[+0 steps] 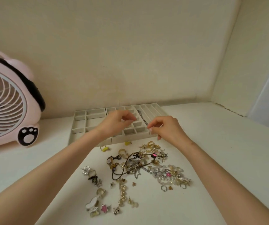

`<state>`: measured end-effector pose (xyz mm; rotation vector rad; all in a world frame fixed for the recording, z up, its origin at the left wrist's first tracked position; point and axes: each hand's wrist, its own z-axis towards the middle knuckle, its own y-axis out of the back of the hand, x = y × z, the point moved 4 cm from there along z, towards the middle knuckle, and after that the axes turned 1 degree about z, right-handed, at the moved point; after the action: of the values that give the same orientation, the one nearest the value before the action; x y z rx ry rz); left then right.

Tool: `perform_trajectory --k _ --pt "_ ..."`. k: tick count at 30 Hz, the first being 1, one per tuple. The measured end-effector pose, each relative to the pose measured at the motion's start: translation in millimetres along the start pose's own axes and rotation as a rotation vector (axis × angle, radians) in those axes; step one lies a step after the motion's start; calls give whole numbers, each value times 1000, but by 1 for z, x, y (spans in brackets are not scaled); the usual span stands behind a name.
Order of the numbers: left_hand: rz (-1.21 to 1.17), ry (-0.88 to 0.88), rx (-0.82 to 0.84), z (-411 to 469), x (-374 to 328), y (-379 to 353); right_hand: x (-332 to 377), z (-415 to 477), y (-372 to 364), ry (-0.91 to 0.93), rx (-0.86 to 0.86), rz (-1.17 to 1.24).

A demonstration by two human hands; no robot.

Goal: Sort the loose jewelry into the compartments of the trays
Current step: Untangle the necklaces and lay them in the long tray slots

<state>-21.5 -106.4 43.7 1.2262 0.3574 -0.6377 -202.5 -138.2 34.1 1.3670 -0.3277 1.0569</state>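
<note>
Jewelry pile (135,166) before trays (130,139), fan (5,103) left

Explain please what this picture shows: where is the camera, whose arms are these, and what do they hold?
No machine here: a person works with two bare hands. The one picture comes from a camera worn on the head, looking forward and down, so both arms enter from below. On the white surface lies a pile of loose jewelry: rings, beads, cords. Behind it stand the left tray, middle tray and right tray, side by side. The right hand pinches the near end of a thin chain lying in a long slot of the right tray. The left hand hovers over the middle tray, fingers curled; whether it holds anything is unclear. A pink fan stands at the left.
</note>
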Motion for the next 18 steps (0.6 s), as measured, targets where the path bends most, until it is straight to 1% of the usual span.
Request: perform_trajectory --k 7,10,13,16,18 --pt "47 -39 40 -35 -10 -18 -6 -15 -13 -4 247 -207" --pt "97 -52 54 -38 -11 -31 -8 -17 -12 0 263 -230" --pt "138 -90 71 -43 -10 -36 -9 -19 -12 33 258 -196" --pt "166 -101 112 -49 -5 -38 -7 -20 -18 77 296 -156" --pt "160 -111 138 -50 -4 -39 -4 -22 -25 110 328 -195"
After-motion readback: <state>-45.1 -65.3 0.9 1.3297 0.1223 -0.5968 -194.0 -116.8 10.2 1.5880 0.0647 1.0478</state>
